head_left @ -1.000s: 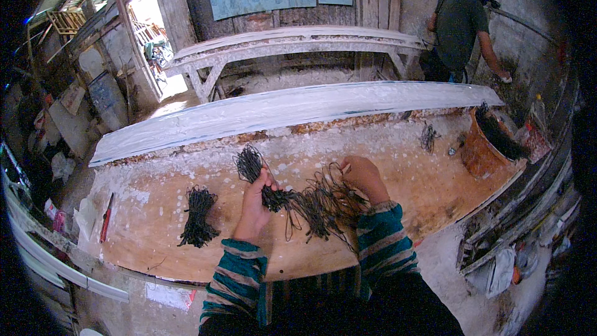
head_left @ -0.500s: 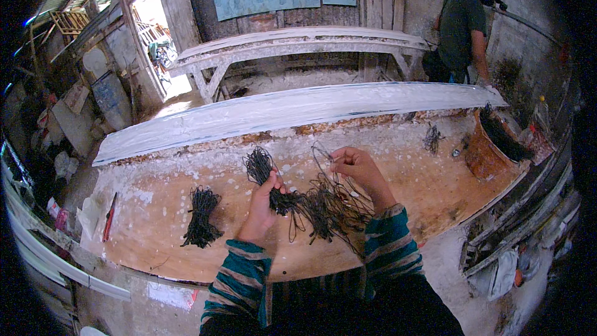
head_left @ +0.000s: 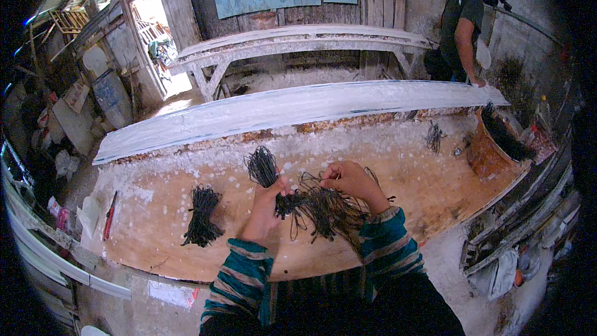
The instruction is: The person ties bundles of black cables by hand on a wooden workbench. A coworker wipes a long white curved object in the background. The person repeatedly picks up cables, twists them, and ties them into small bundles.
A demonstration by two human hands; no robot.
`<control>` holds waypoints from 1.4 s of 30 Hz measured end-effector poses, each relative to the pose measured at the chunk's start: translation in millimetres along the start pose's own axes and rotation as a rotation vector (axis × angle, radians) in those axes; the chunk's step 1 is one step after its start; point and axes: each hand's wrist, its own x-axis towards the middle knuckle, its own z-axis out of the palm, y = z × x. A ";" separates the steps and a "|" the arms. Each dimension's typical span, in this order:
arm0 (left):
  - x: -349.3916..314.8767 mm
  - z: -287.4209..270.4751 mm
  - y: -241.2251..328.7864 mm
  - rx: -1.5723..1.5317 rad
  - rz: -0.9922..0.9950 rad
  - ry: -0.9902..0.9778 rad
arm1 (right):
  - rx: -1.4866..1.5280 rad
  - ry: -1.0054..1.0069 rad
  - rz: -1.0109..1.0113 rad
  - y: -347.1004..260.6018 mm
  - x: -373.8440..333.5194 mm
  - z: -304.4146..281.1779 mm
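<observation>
My left hand (head_left: 266,208) is closed around a bundle of thin black cord loops (head_left: 261,167), whose looped ends fan out above the fist and whose other ends hang below it. A loose, tangled pile of the same cord loops (head_left: 329,214) lies on the wooden board just right of that hand. Over the pile, my right hand (head_left: 351,182) is closed in a pinch, with a thin cord loop at its fingertips, partly hidden by the fingers. Left of my left hand rests a separate bundle of black cord loops (head_left: 203,216).
An orange bucket (head_left: 488,152) of dark strands lies tilted at the board's right end, near a small cord bunch (head_left: 434,137). A red cutter-like tool (head_left: 109,216) lies at left. Beyond the board runs a long white plank (head_left: 298,109); a person (head_left: 461,31) stands behind its right end.
My right hand has moved left and down, bringing the cord loop closer to the bundle in my left hand. The person at the back has shifted an arm along the plank.
</observation>
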 end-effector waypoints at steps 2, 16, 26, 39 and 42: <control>-0.6 0.5 0.1 -0.037 0.011 0.020 | -0.009 -0.007 0.008 -2.3 0.8 -1.6; -2.9 7.7 0.9 -0.015 -0.095 -0.007 | 0.733 0.155 0.132 -30.3 -2.6 -5.7; -5.9 12.9 -8.5 0.178 -0.057 0.001 | 0.939 0.130 0.148 -40.0 -2.7 18.6; -9.0 17.3 -7.0 0.082 -0.113 0.049 | 0.906 0.135 0.061 -45.2 -4.5 32.6; -10.8 21.5 -4.5 0.117 -0.085 0.012 | 0.856 0.095 0.068 -49.9 -5.0 34.9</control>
